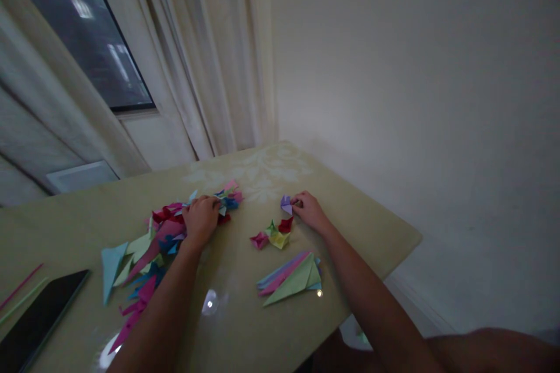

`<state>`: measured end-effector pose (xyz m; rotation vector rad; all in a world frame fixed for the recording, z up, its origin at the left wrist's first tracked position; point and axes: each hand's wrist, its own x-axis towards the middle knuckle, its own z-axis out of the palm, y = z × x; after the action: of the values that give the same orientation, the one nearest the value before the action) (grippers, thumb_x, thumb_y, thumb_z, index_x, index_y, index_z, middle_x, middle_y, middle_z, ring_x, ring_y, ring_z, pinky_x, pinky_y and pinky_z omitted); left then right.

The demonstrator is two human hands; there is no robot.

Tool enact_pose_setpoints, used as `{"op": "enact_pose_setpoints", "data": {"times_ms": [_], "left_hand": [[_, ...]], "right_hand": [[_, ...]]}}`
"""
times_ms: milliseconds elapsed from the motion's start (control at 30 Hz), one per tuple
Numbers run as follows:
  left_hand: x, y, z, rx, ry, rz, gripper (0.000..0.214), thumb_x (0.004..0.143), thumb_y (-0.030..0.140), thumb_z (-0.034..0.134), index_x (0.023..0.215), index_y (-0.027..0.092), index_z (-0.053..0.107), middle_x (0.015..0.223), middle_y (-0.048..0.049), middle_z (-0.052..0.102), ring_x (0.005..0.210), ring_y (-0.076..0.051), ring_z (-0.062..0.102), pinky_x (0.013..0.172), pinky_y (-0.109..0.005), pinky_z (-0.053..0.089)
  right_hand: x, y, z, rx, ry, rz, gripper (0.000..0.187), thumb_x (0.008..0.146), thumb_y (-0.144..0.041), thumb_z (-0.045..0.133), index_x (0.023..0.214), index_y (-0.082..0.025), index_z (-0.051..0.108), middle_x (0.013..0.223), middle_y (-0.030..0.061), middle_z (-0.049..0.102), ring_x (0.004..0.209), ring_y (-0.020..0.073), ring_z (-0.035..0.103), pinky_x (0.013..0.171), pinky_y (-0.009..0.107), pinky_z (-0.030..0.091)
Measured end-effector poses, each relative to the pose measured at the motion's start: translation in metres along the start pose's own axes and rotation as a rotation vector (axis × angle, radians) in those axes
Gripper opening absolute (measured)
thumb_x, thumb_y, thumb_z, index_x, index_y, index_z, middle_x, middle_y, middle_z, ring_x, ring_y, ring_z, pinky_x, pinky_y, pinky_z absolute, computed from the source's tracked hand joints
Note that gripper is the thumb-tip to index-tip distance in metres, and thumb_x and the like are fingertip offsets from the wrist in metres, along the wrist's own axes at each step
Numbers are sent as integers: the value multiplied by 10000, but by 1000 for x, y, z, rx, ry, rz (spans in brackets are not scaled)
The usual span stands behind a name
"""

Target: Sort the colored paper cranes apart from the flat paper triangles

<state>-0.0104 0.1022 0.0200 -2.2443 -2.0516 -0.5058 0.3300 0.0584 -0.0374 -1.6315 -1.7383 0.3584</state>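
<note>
My right hand [308, 210] pinches a small purple origami piece [286, 204] by its right edge, at the tabletop. Just below it sits a small cluster of origami pieces: a red one [286, 225], a yellow one [280, 239], a green one and a pink one [259, 240]. My left hand [202, 218] rests on a long heap of colourful folded paper [168, 227], fingers curled down into it; what they grip, if anything, is hidden. Blue and pink folded pieces [230, 198] lie right beside its fingertips.
Flat folded paper pieces [293, 277] in green, pink and blue lie stacked near the front edge. A black phone or tablet [44, 315] and two thin sticks [21, 288] lie at left. The table [359, 204] ends by a white wall [415, 99]; curtains [219, 58] hang behind.
</note>
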Motion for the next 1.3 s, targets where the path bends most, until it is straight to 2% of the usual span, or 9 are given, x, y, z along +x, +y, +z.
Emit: {"op": "enact_pose_setpoints", "data": {"times_ms": [133,200,333,500,633,800,967,1100,1300], "left_hand": [[7,9,-14,-151,172,-17,311,1000,361,540,1112,206,786,1201,-136,746,1134,-351,653,964,-479,485],[5,27,-19,-246,210,81,301,998,361,557,1097,196,788,1139,-122,758,1073,-303,677,938,-411,499],[-18,76,-11,-272,43,446,228,988,279,590,1054,228,803,1096,-86,766,1084,-261,678,997,-393,470],[-30,107,11,-216,-24,484,254,1004,262,564,1066,216,805,1096,-108,761,1079,-279,679,984,-415,485],[-4,94,15,-218,-82,514,306,1005,183,518,1153,226,781,1135,-78,760,1073,-205,697,975,-303,506],[26,43,5,-146,-130,394,267,951,225,576,1125,172,771,1111,-136,746,1067,-266,697,984,-366,522],[29,9,1,-86,-265,362,234,763,124,690,944,222,801,982,-86,786,974,-276,724,925,-356,540],[27,14,4,-96,-283,332,237,809,117,613,897,235,798,972,-83,804,959,-276,735,896,-357,542],[21,46,6,-230,-293,425,238,870,172,598,988,223,799,1042,-73,807,983,-242,729,924,-349,541]], "right_hand": [[6,-1,1,-26,16,25,132,860,-112,716,944,-189,783,976,38,630,815,146,594,787,261,455],[7,-2,2,-28,20,34,130,868,-125,713,955,-196,779,969,33,630,810,144,592,779,258,449],[2,-5,1,-24,19,35,104,867,-139,725,940,-194,772,946,26,632,798,145,589,769,259,438],[-6,-5,-1,-16,36,37,85,873,-136,715,915,-188,768,961,32,631,806,143,602,768,255,449],[-3,-3,0,-9,41,44,74,866,-140,728,911,-179,770,939,30,634,780,140,610,752,255,456],[4,-1,1,-17,29,32,109,870,-127,710,941,-180,774,965,35,648,787,137,606,764,257,455],[5,-1,3,-43,23,36,164,876,-119,680,988,-198,770,979,34,667,821,146,607,782,260,452],[2,-4,3,-47,10,42,153,881,-145,689,994,-205,773,996,38,671,829,150,606,780,260,449],[-1,-7,1,-42,12,42,150,887,-140,698,1001,-191,780,1004,51,674,849,158,609,802,266,452]]}}
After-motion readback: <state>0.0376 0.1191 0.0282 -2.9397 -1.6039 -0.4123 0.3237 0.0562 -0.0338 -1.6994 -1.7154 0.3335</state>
